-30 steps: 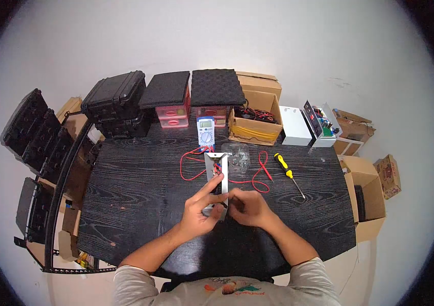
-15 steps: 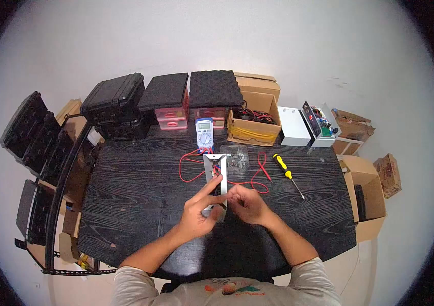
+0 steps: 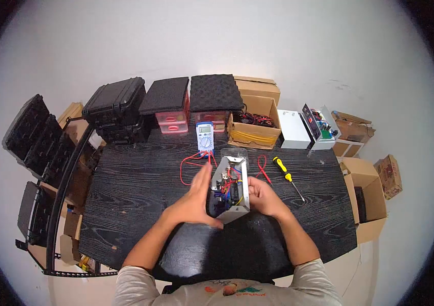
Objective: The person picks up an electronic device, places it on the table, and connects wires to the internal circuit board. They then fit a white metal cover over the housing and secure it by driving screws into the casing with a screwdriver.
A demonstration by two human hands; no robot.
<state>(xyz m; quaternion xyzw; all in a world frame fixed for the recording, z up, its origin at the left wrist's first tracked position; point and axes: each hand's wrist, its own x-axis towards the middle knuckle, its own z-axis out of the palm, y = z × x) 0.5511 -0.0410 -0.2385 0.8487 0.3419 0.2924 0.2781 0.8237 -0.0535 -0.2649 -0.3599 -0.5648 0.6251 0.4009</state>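
One metal case [image 3: 245, 189], open upward, points lengthwise at the desk's [image 3: 135, 199] far edge; your left hand [image 3: 193, 204] spreads alongside, your right hand [image 3: 266, 199] curls against it, hold unclear.

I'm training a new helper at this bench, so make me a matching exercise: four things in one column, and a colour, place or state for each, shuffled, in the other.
Column one
1. Multimeter
2. Screwdriver
3. Open metal casing
4. Cardboard box of cables

Column two
A. Between the left hand and the right hand, wiring exposed
B. Has a yellow band along its front
C. Blue and white, with a dial and a display
D. Lying on the tabletop, with a yellow and black handle

Right pairs: 1-C, 2-D, 3-A, 4-B
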